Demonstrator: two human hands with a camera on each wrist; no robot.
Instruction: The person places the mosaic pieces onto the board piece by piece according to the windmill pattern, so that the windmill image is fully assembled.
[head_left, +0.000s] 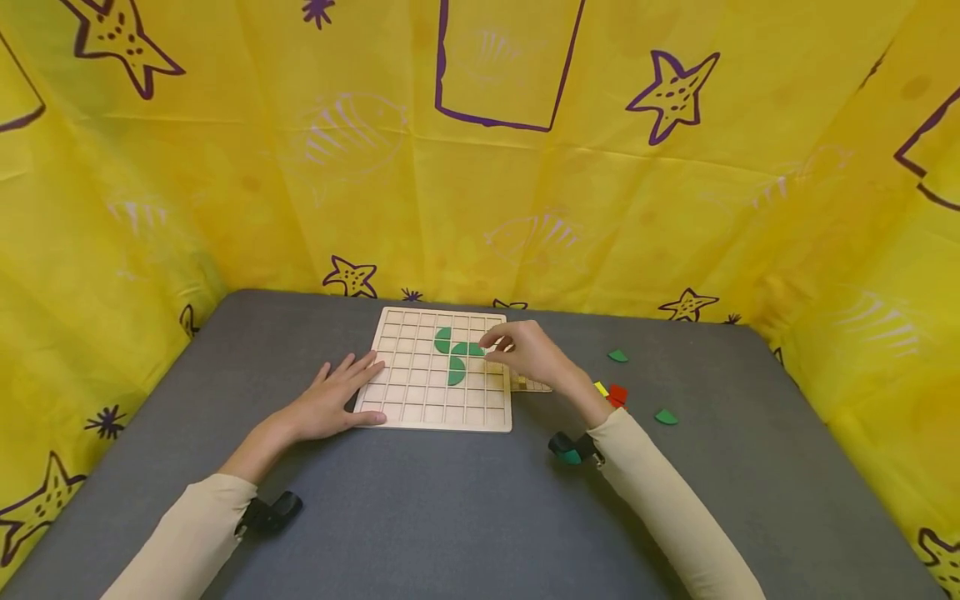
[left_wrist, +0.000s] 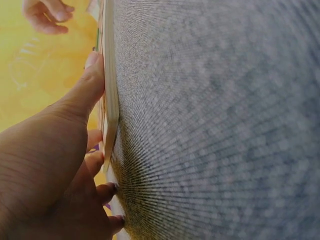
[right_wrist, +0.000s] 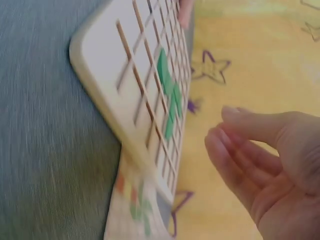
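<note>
A pale wooden grid board [head_left: 420, 400] lies on the table. Several green quarter-circle pieces [head_left: 457, 372] sit in its squares, around the middle and upper part. My left hand [head_left: 326, 404] rests at the board's left side, fingers spread; its thumb lies along the near left corner, and in the left wrist view the thumb [left_wrist: 82, 92] touches the board's edge. Over the board's right side hovers my right hand [head_left: 532, 354], beside the rightmost green piece. Its thumb and fingers are loosely bent, and nothing shows between them in the right wrist view.
A printed pattern card [right_wrist: 131, 202] sticks out from under the board's right side. Loose green pieces [head_left: 666, 417] lie further right, with red [head_left: 617, 395] and yellow [head_left: 602, 389] pieces near the right forearm. A yellow patterned cloth [head_left: 420, 208] hangs behind the grey table [head_left: 420, 517].
</note>
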